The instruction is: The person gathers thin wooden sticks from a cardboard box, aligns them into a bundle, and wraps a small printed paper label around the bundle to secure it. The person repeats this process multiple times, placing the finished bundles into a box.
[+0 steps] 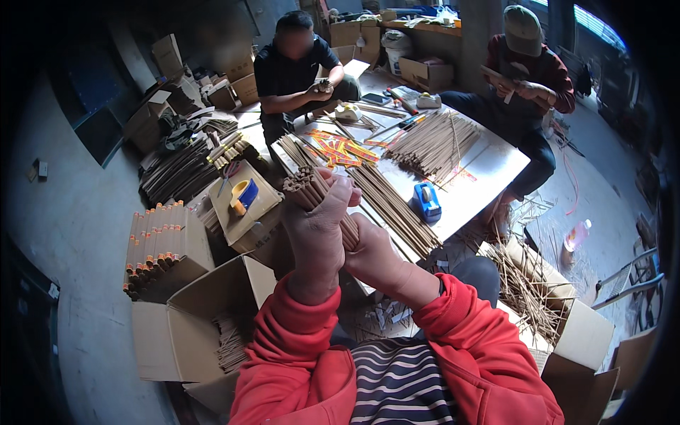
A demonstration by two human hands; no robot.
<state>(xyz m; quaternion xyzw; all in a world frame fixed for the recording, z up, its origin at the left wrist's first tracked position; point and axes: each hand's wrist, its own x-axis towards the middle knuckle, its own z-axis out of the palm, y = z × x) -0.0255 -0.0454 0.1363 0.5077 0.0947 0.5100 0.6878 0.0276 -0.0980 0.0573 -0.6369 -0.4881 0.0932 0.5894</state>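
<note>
A bundle of brown incense sticks [303, 187] is held up before my chest, its cut ends facing up and away. My left hand [316, 230] wraps round the upper part of the bundle. Lower down, my right hand [379, 256] is closed round the same sticks. Beyond my hands, long loose sticks [393, 204] lie across the white table [489, 161], with a larger spread of sticks [435, 142] farther right. Red and yellow paper labels [341, 147] are scattered near the left side. A blue tape dispenser [426, 202] stands at the table's near right part.
Two people sit across the table, each handling sticks. An open carton [159, 340] is at my left, beside a box of wrapped bundles [152, 237]. Tape and scissors lie on another carton [262, 219]. A carton of loose sticks [542, 265] stands at right.
</note>
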